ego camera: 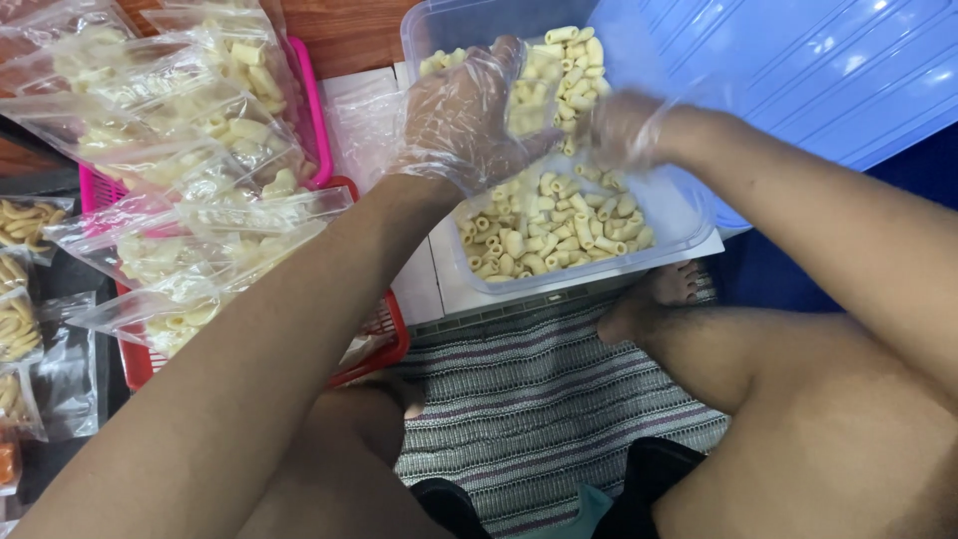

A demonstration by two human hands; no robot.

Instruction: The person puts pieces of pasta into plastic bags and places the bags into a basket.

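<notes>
Head view, gloved left hand (pixel 461 118) gripping a small clear bag (pixel 529 100) of pasta tubes, mouth toward right hand (pixel 624 130), blurred, grip unclear, both above clear tub (pixel 689 215) of tubes, filled bags (pixel 190 180) piled left in red basket (pixel 384 354).

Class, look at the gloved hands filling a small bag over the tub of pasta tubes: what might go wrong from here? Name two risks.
1. The small clear bag, held by the left hand above the clear tub, looks limp; pasta tubes may miss its mouth.
2. The filled bags are heaped over the pink basket and may slide off.
</notes>
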